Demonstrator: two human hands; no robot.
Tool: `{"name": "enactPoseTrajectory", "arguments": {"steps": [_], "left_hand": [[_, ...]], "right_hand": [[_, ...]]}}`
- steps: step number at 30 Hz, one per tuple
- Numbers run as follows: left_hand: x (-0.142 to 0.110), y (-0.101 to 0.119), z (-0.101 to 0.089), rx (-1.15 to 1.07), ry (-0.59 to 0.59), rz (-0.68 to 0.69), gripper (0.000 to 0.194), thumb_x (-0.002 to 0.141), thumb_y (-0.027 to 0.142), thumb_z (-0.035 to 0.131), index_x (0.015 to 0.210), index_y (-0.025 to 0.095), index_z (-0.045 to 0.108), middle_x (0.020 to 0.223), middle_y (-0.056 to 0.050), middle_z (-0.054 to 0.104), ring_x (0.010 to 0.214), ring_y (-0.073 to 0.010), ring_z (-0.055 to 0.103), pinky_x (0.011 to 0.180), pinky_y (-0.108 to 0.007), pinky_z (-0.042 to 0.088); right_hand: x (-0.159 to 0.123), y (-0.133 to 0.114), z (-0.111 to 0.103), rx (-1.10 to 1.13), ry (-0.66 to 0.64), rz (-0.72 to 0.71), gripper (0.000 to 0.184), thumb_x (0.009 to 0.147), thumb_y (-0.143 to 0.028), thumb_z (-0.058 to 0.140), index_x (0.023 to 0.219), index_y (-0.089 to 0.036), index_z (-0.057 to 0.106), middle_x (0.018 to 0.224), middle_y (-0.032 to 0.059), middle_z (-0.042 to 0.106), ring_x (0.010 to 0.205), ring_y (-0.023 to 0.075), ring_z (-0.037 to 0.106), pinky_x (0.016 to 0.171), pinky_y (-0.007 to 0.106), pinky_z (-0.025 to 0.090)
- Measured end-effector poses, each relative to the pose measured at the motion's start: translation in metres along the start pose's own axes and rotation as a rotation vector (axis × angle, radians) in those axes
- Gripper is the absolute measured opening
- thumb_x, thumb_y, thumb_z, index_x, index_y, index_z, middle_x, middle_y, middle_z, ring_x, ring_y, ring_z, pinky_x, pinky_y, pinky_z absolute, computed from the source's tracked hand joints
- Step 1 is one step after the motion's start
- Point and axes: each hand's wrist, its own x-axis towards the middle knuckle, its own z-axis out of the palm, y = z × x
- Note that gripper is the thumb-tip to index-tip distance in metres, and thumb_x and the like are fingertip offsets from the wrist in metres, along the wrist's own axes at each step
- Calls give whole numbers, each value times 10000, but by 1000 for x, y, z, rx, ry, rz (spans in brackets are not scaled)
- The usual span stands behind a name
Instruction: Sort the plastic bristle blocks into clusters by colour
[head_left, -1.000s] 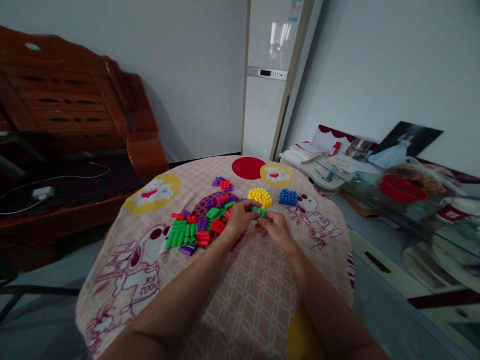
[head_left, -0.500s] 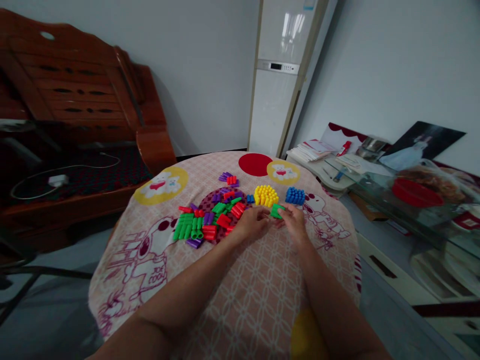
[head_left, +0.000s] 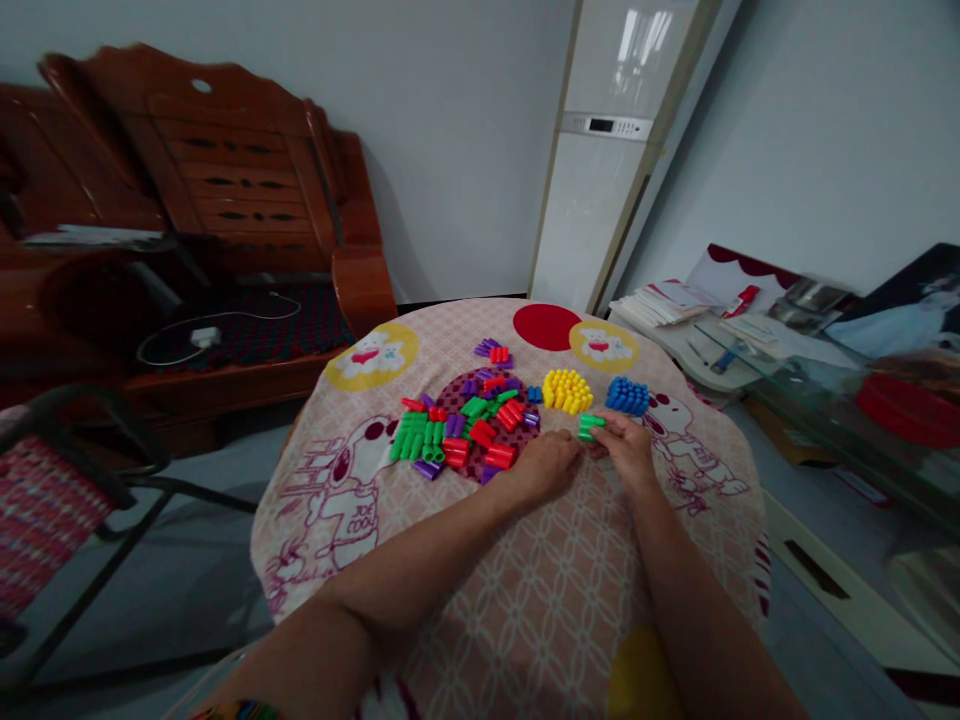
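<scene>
A small cluster of green pegs [head_left: 590, 426] sits on the patterned cloth [head_left: 525, 580], and my right hand [head_left: 628, 452] pinches it at its right side. My left hand [head_left: 546, 466] rests curled on the cloth just left of those pegs; whether it holds anything is hidden. A loose pile of green, red and purple pegs [head_left: 457, 430] lies to the left of both hands. Beyond the hands stand a yellow peg cluster [head_left: 567, 390] and a blue peg cluster [head_left: 627, 396].
A wooden bench [head_left: 225, 230] with a charger cable stands at the left. A black chair frame [head_left: 90, 470] is at the near left. A tall white appliance [head_left: 600, 160] stands behind the table, and a glass shelf [head_left: 825, 370] with papers and a red dish runs along the right.
The view swung so everything shifted right. The green pegs went from between both hands near the pile to the cloth below the yellow cluster, now held by the right hand alone.
</scene>
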Motion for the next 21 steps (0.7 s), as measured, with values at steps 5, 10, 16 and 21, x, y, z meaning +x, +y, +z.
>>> {"name": "enactPoseTrajectory", "arguments": {"steps": [5, 10, 16, 21], "left_hand": [[0, 0, 5, 0, 23, 12, 271, 955, 243, 439, 1047, 165, 681, 1045, -105, 670, 948, -219, 659, 778, -297, 532], [13, -23, -10, 2, 119, -99, 256, 939, 159, 439, 980, 132, 691, 999, -105, 695, 934, -202, 660, 827, -285, 513], [44, -70, -30, 227, 201, -282, 261, 928, 172, 481, 1115, 77, 636, 1159, -170, 673, 1113, -251, 613, 986, -346, 448], [53, -83, -24, 254, 139, -259, 268, 879, 196, 550, 1110, 94, 640, 1139, -172, 680, 1121, -284, 614, 994, -397, 433]], "right_hand": [[1, 3, 0, -3, -8, 20, 459, 547, -354, 810, 943, -143, 718, 662, 32, 719, 496, 183, 643, 421, 269, 512], [3, 4, 0, -21, 46, 42, 487, 549, -365, 770, 970, -130, 705, 630, 27, 695, 475, 187, 628, 427, 291, 513], [6, 6, -5, -369, 66, -82, 477, 634, -430, 660, 1003, -139, 744, 654, 40, 689, 533, 198, 626, 498, 310, 493], [5, 4, -5, -659, 19, -211, 424, 718, -447, 608, 978, -154, 772, 690, 60, 706, 650, 220, 653, 642, 335, 506]]}}
